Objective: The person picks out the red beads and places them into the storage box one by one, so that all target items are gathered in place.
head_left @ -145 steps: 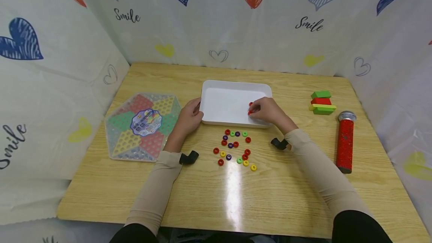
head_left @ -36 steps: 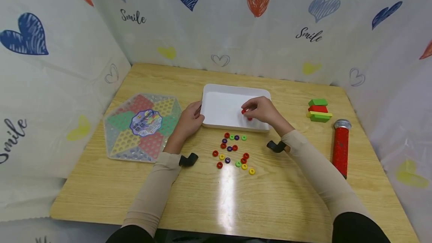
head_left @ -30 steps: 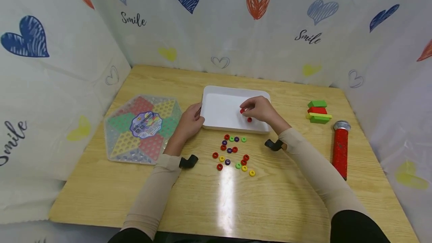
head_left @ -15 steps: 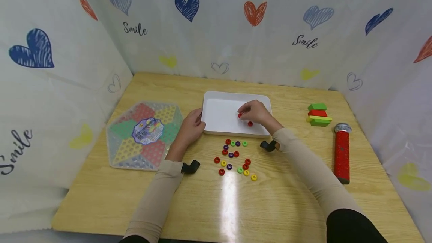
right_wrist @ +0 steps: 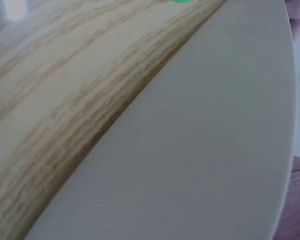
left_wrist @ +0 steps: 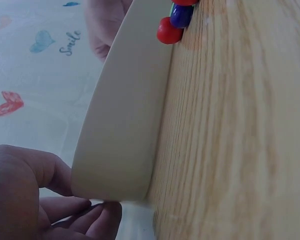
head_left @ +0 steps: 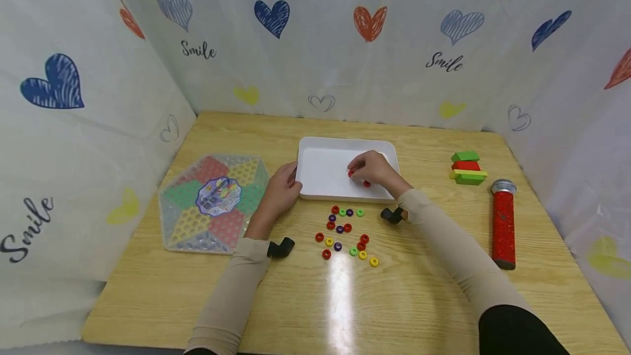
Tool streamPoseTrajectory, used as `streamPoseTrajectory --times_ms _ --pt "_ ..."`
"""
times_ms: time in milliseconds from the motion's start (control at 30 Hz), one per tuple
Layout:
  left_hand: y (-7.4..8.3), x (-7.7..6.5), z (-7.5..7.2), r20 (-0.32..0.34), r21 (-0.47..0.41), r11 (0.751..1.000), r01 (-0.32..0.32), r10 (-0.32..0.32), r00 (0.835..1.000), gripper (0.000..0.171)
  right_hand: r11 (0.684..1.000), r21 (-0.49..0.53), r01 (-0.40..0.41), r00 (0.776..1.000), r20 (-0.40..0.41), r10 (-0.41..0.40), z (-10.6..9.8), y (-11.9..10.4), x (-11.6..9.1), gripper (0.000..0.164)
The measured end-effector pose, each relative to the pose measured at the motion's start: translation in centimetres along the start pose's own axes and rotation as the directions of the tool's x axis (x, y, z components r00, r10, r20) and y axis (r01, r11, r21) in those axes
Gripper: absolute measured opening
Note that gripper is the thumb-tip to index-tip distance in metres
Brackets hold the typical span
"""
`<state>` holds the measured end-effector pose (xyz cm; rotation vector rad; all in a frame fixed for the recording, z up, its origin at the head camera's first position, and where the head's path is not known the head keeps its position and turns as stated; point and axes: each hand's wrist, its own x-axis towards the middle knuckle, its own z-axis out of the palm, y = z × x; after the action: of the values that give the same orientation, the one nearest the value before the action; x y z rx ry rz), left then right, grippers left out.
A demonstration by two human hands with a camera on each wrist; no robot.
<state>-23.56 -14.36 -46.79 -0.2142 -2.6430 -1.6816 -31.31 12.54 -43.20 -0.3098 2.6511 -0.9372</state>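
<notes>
A white tray [head_left: 320, 177] sits mid-table. My left hand [head_left: 282, 190] holds its left end; in the left wrist view the thumb is against the rim and the fingers [left_wrist: 102, 220] curl at the end wall. Reaching over the tray's front wall, my right hand [head_left: 372, 170] pinches a small red ring bead [head_left: 351, 173] low over the tray floor. A second red bead [head_left: 367, 183] lies just below that hand, inside the tray. The right wrist view is mostly filled by the tray's outer wall [right_wrist: 190, 130], hiding the right fingertips.
Several red, green, yellow and purple ring beads [head_left: 337, 246] lie loose in front of the tray. To the left is a clear hexagonal board-game box [head_left: 189, 223]. At right are stacked coloured blocks [head_left: 468, 166] and a red glittery tube with a silver cap [head_left: 503, 229].
My right hand has shifted left across the tray with a red bead, coming away from the other red bead. My left hand keeps its hold on the tray. The head view has tilted upward.
</notes>
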Motion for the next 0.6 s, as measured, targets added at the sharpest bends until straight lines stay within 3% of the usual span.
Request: streamPoseTrajectory --times_ms 433,600 --pt "-0.3 0.1 0.1 -0.011 0.009 1.0 -0.005 0.005 1.0 0.06 1.0 -0.007 0.007 1.0 -0.016 -0.007 -0.7 -0.3 -0.5 0.028" --pt "-0.3 0.2 0.1 -0.005 0.007 1.0 -0.002 0.002 1.0 0.061 0.999 -0.008 0.05 0.998 -0.034 -0.05 -1.4 -0.9 -1.3 0.027"
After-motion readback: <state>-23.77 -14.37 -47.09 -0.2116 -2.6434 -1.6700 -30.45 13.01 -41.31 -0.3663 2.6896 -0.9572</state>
